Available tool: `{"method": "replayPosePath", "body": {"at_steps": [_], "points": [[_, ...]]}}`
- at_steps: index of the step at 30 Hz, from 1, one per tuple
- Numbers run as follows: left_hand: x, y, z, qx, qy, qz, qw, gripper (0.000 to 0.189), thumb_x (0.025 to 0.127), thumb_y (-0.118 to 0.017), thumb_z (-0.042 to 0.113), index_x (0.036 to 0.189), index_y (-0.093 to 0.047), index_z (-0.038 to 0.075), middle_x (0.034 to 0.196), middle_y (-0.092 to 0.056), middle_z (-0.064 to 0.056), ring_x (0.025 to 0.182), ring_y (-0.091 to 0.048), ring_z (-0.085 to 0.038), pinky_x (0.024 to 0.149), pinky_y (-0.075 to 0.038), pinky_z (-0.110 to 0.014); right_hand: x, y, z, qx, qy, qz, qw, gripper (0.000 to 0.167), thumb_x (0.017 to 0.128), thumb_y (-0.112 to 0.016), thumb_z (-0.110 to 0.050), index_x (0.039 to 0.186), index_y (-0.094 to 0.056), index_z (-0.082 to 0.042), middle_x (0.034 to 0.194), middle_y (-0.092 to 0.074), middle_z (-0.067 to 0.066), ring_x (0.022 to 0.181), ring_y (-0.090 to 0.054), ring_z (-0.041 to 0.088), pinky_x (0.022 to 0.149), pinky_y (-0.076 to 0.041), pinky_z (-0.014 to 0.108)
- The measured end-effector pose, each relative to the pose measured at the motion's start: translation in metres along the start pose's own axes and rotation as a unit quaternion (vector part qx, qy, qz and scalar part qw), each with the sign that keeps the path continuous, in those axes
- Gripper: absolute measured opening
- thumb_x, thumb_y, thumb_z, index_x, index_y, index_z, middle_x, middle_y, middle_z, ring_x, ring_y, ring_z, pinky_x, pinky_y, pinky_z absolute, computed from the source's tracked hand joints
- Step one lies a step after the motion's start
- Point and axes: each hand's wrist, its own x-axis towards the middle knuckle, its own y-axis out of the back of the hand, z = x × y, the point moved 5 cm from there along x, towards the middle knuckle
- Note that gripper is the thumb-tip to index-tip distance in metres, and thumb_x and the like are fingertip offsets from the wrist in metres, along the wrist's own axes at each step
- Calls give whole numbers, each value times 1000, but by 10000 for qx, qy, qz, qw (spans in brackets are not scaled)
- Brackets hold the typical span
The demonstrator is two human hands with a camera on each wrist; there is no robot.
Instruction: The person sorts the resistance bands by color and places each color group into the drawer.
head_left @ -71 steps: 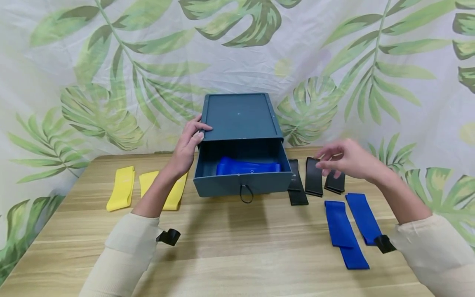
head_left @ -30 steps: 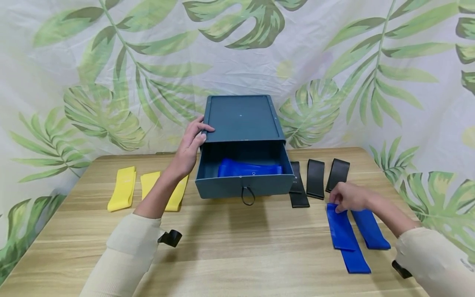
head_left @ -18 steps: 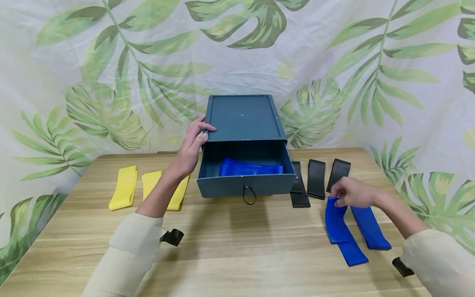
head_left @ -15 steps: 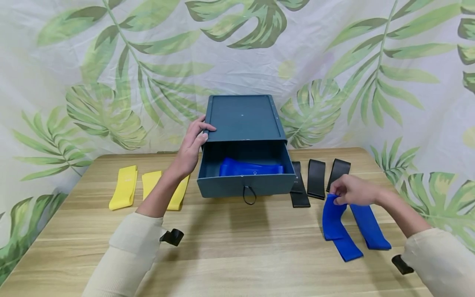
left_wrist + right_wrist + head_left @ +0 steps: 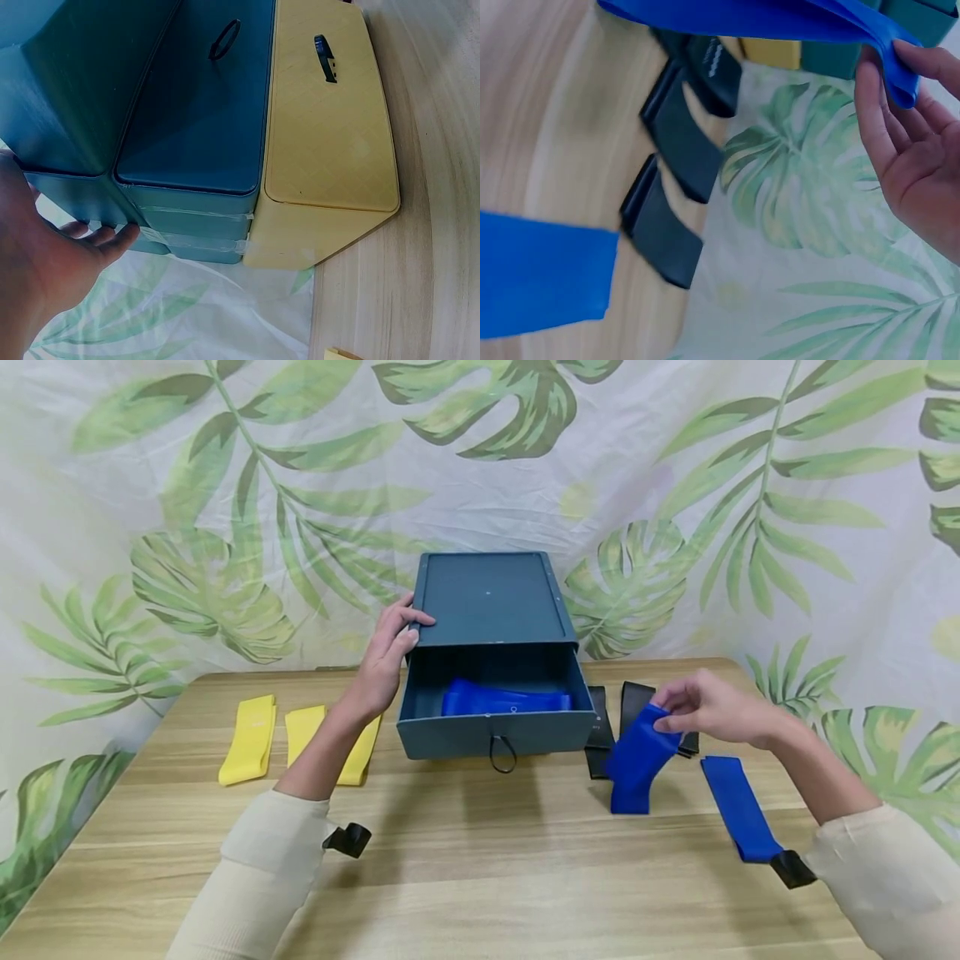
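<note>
My right hand (image 5: 716, 710) pinches one end of a blue resistance loop band (image 5: 641, 760) between thumb and fingers; the rest hangs down above the table. In the right wrist view the band (image 5: 765, 21) stretches sideways from the fingertips. My left hand (image 5: 378, 668) rests with extended fingers on the left edge of a teal drawer unit (image 5: 487, 597). Its top drawer (image 5: 450, 739) is pulled out, with a blue band (image 5: 502, 700) lying inside. The left wrist view shows fingers against the unit's side, above a yellow bottom drawer (image 5: 330, 135) with a loop handle.
Another blue band (image 5: 742, 810) lies on the table (image 5: 480, 877) at the right. Several black bands (image 5: 682, 142) lie right of the unit, partly hidden in the head view. Yellow bands (image 5: 247, 739) lie at the left. A leaf-print cloth (image 5: 480, 502) hangs behind.
My right hand came down to the left blue band, took hold of its far end, and has lifted it off the table leftward toward the drawer. The left hand has stayed on the unit.
</note>
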Motion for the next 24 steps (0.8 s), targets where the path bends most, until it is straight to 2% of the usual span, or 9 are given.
{"method": "replayPosePath", "body": {"at_steps": [7,11,16,24], "points": [[0,0,0,0,15,16,10000,37,105,-35,22,123,-55,-4,169,-19,-20,157,-11,-33,122,-13,-62,6,5,-18,210,-42,449,9988,16,97,-67,-1,109,-65,9,94,-74,12,78,-72,17,73,-60,32],[0,-1,0,32,7,27,10000,37,105,-35,22,124,-55,-3,168,-19,-20,157,-11,-34,121,-13,-63,7,7,-30,78,17,769,9970,17,97,-68,-4,110,-68,7,98,-75,12,82,-72,16,76,-59,30],[0,-1,0,55,-25,41,10000,36,105,-35,22,123,-54,-3,167,-19,-23,157,-11,-34,121,-12,-63,6,13,-47,13,255,1020,9945,15,97,-69,-3,109,-69,7,96,-75,8,83,-71,14,79,-56,25],[1,0,-1,-4,-41,110,9999,35,104,-36,16,122,-56,-6,168,-21,-22,157,-13,-36,122,-13,-63,4,36,-69,422,616,1682,9829,14,96,-69,1,109,-71,6,90,-75,-6,79,-72,12,75,-58,23]]}}
